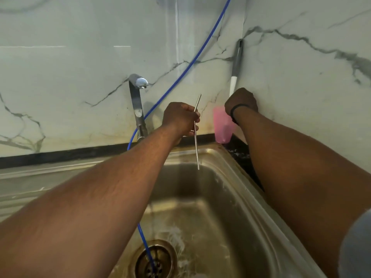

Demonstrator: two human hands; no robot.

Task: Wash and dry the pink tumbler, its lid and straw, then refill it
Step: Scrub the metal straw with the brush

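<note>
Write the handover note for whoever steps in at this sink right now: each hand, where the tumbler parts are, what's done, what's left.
Left hand: pinches the metal straw near its upper part, held roughly upright over the sink.
Right hand: at the back corner by the white-and-grey handle leaning there; whether it grips the handle cannot be told.
Pink tumbler: stands on the dark ledge in the corner behind the sink, just below the right hand.
Lid: not in view.
Water runs in the basin near the drain, where a blue hose ends.
Done: cannot be judged from here.
Left: probably scrubbing the straw, then drying and refilling.
</note>
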